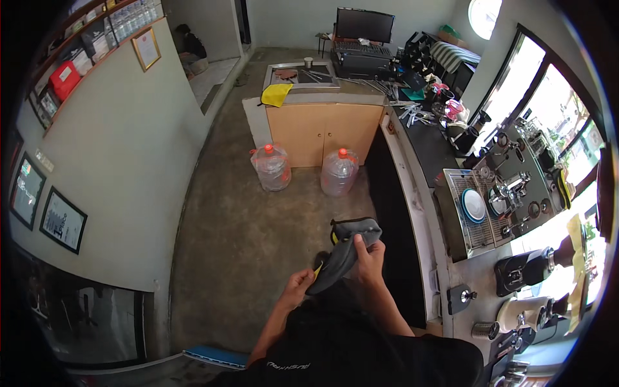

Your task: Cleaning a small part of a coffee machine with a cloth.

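A grey cloth with yellow on its other side (341,259) hangs gathered between my two hands, in front of my body. My left hand (301,283) pinches its lower left end, where a strip of yellow shows. Higher up, my right hand (370,256) grips the cloth with the thumb on top, and a folded part flops over beyond the fingers. Some of the cloth is hidden behind the folds and the right hand.
Two large clear plastic water bottles (273,169) with orange caps stand before a wooden cabinet (304,128). A yellow cloth (276,95) drapes over the counter corner. To my right are an espresso machine (512,191), saucers (474,205) and coffee grinders (524,271). A person (193,48) sits far off.
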`<state>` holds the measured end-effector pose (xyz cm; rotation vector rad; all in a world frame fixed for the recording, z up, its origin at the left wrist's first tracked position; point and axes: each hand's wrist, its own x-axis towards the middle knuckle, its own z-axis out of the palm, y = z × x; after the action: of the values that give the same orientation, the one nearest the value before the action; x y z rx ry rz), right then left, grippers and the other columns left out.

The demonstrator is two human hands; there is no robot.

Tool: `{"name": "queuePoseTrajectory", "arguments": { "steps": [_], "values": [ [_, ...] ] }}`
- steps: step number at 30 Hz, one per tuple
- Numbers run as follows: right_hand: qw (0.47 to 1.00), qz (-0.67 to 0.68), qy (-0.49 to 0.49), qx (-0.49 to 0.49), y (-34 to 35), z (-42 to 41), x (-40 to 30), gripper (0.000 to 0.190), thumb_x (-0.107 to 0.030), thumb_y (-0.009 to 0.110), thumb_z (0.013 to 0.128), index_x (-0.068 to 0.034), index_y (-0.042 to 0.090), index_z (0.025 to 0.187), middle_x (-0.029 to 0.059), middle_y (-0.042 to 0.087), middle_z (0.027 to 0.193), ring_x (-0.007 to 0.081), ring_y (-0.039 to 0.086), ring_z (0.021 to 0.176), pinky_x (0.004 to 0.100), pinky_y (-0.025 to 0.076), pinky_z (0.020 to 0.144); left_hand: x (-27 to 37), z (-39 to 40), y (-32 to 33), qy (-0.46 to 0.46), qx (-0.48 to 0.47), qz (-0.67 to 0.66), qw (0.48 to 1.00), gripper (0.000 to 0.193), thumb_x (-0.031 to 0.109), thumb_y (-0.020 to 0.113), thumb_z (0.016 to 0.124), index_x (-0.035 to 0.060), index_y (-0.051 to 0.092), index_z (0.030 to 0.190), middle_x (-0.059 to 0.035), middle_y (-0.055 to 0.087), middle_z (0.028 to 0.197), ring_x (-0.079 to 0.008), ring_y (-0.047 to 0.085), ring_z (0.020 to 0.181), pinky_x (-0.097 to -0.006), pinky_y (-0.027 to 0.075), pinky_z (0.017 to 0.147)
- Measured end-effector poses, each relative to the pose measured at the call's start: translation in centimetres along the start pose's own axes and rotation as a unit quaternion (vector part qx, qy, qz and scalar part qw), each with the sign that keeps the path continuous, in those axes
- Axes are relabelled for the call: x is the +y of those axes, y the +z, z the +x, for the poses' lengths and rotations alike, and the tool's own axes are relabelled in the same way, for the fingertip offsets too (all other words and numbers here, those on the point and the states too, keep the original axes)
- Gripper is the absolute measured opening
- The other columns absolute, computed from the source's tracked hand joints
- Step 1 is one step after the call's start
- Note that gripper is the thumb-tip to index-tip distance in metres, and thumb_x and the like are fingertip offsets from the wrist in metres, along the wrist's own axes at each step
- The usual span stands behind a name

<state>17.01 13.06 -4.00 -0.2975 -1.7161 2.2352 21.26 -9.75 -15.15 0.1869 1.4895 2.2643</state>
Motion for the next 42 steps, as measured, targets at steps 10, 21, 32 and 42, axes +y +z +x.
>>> {"name": "queuePoseTrajectory", "arguments": {
  "steps": [10,21,32,42],
  "values": [
    [0.998,0.040,0.038,0.028,2.3,15.0,2.0,0.026,-0.024,0.069,0.109,0.001,0.076,0.105,0.0013,0.075,0.097,0.0080,0.067,0.087,0.0262,0.054,0.078,6.8,15.0,-2.5,-0.003,0.000,0.112,0.994,0.031,0.033,0.064,0.112,0.0106,0.057,0.092,0.0109,0.044,0.082,-0.0011,0.038,0.074,-0.0235,0.030,0.065],
    [0.987,0.151,0.027,0.051,2.4,31.7,5.3,0.032,-0.037,0.056,0.115,-0.007,0.068,0.112,0.0023,0.074,0.094,0.0125,0.070,0.078,0.0290,0.058,0.071,13.3,30.3,-2.2,-0.038,-0.038,0.165,0.985,0.023,0.021,0.065,0.110,0.0097,0.057,0.091,0.0101,0.046,0.080,-0.0005,0.039,0.072,-0.0240,0.030,0.063],
    [0.978,0.165,0.125,0.024,9.2,37.8,7.8,0.035,-0.042,0.057,0.114,-0.011,0.069,0.103,0.0002,0.072,0.087,0.0107,0.068,0.069,0.0270,0.055,0.060,13.7,33.6,-6.7,-0.036,-0.014,0.150,0.988,0.022,0.015,0.069,0.107,0.0084,0.056,0.091,0.0082,0.053,0.081,-0.0001,0.044,0.070,-0.0226,0.033,0.062],
    [0.984,0.131,0.113,0.039,24.4,42.8,10.4,0.038,-0.047,0.060,0.112,-0.013,0.067,0.096,-0.0042,0.065,0.076,0.0072,0.060,0.058,0.0251,0.047,0.050,19.6,36.7,-20.2,-0.032,-0.039,0.087,0.995,0.025,0.015,0.071,0.106,0.0099,0.053,0.089,0.0081,0.052,0.083,-0.0006,0.047,0.073,-0.0223,0.035,0.065]
  ]
}}
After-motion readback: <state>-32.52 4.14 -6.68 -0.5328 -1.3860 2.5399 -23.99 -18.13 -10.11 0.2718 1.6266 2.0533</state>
